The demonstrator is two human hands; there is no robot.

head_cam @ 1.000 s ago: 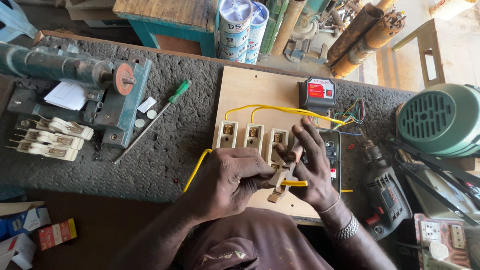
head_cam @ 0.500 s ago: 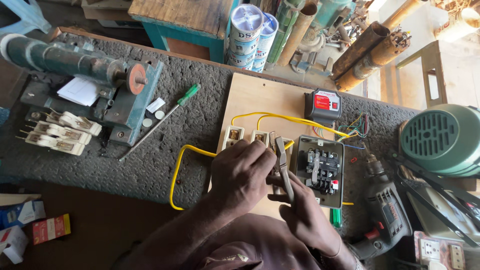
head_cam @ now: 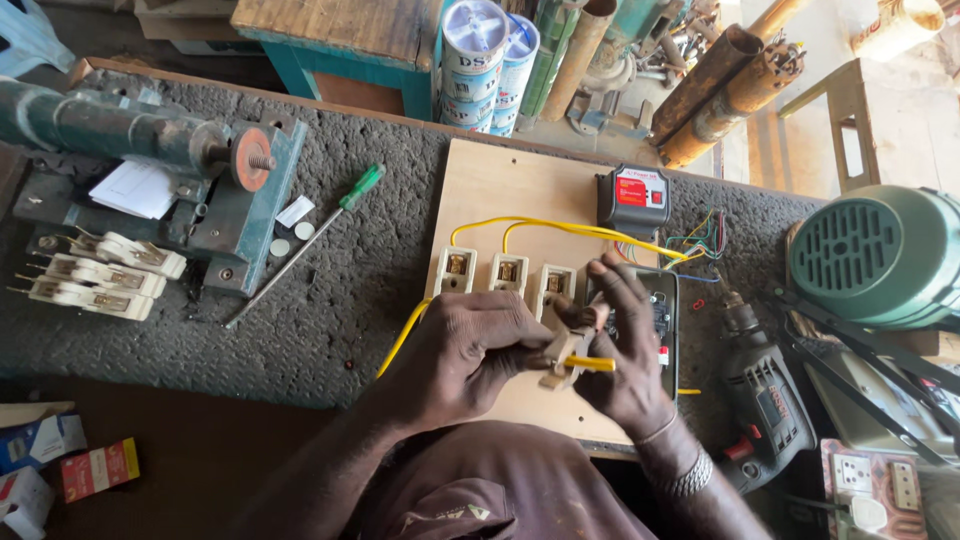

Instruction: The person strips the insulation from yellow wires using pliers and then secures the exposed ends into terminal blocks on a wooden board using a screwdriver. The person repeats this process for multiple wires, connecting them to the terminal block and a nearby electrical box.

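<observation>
A small cream fuse holder (head_cam: 562, 352) sits over the wooden board (head_cam: 497, 185), pinched between both hands. The left hand (head_cam: 470, 355) curls closed around it, knuckles up; the right hand (head_cam: 628, 345) apparently grips a yellow wire (head_cam: 588, 364) at it, fingers partly spread.

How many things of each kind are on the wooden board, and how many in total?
Cream fuse holders: 3
Black box with red label: 1
Black switch unit: 1
Total: 5
</observation>
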